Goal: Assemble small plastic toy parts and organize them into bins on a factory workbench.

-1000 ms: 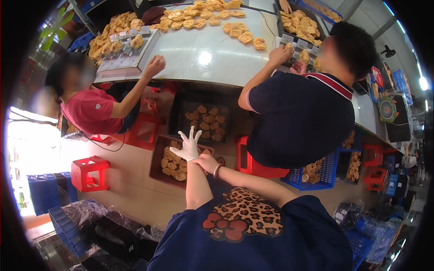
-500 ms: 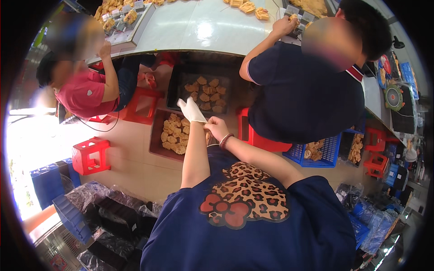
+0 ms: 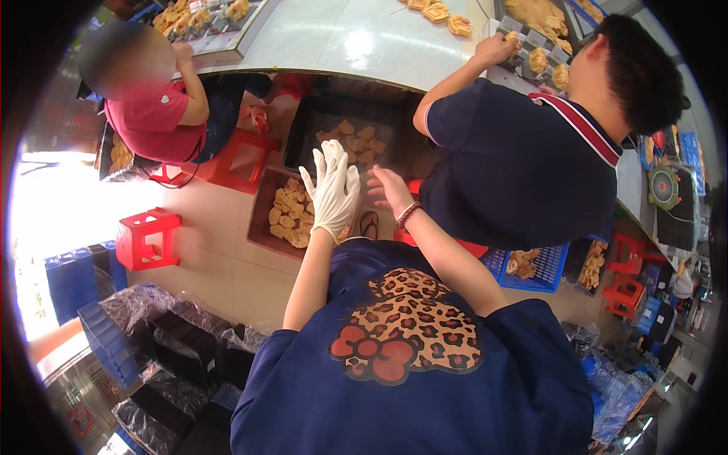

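Note:
A white glove covers my left hand, whose fingers are stretched out and apart. Close by on its right, my bare right hand has its fingers extended and holds nothing; a reddish bracelet circles that wrist. Below both hands stands a brown bin of tan, irregularly shaped pieces, partly covered by my left hand and forearm. Beyond the hands a black tray holds more tan pieces spread over its bottom.
Two people sit at the white table, one in pink at left, one in navy at right. A red stool stands left. A blue basket of pieces is at right. Black crates fill the lower left.
My right hand has let go of the glove cuff at my left wrist and moved right. My left hand has turned and spread its gloved fingers. The view has shifted slightly.

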A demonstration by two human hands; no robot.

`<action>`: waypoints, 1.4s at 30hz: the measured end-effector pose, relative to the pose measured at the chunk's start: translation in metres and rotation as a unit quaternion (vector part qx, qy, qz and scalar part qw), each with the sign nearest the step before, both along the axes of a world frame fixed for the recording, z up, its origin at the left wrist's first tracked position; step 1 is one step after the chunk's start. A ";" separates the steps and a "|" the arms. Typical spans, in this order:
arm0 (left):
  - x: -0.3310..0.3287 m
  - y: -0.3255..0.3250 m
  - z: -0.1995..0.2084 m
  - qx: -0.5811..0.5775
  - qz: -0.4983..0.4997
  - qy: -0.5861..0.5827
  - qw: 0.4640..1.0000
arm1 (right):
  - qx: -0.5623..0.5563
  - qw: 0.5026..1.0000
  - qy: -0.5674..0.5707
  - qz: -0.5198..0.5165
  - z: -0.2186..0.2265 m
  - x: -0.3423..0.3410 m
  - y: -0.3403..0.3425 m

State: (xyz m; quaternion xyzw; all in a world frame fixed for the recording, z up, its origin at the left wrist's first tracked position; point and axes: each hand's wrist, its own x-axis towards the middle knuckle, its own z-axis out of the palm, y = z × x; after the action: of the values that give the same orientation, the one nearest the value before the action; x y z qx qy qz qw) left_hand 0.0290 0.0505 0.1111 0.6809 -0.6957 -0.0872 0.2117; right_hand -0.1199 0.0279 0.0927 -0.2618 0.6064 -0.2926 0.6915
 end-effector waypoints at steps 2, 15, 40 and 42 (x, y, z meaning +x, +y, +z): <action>-0.001 0.009 0.002 0.000 0.000 0.024 1.000 | -0.019 0.996 -0.038 0.078 0.000 -0.003 0.002; -0.006 0.022 -0.021 -0.014 0.008 0.164 0.986 | -0.298 0.930 0.051 0.209 -0.014 0.004 0.044; -0.004 0.026 -0.068 0.097 0.037 0.798 0.594 | -0.415 0.889 0.073 0.179 0.000 0.017 0.050; -0.001 0.020 -0.077 0.166 0.019 0.763 0.624 | -0.416 0.886 0.101 0.179 -0.001 0.017 0.053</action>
State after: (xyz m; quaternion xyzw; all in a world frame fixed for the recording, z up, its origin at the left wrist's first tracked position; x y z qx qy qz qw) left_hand 0.0282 0.0707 0.0345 0.4067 -0.2452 -0.6856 0.5517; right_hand -0.1025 0.0807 0.0920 -0.6570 0.4385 -0.3615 0.4953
